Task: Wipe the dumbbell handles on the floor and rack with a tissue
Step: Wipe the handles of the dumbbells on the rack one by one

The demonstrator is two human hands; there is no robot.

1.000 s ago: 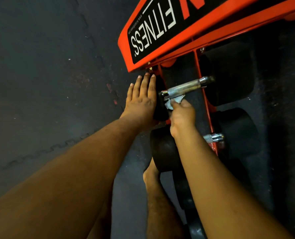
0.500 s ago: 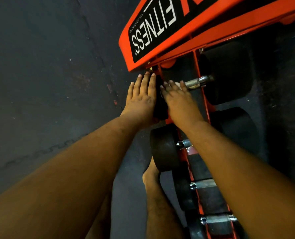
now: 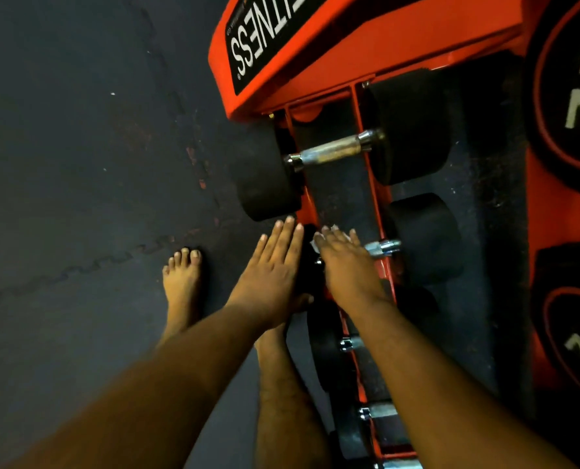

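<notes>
Fingers of right hand (image 3: 346, 265) now press the tissue (image 3: 317, 240) flat on the second dumbbell handle (image 3: 381, 248); left hand (image 3: 271, 275) spread wide, bracing; I've moved down one

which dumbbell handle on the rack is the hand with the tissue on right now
The second handle from the rack's labelled end. The right hand presses the tissue over it; the top handle and the lower ones lie bare.

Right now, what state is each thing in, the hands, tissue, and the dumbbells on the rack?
Left hand: flat, fingers straight, on a dumbbell's black end.
Right hand: palm down over the second handle, tissue under its fingers.
Tissue: crumpled, mostly hidden.
Top dumbbell: racked, handle bare.
Second dumbbell: racked, handle mostly covered.
</notes>
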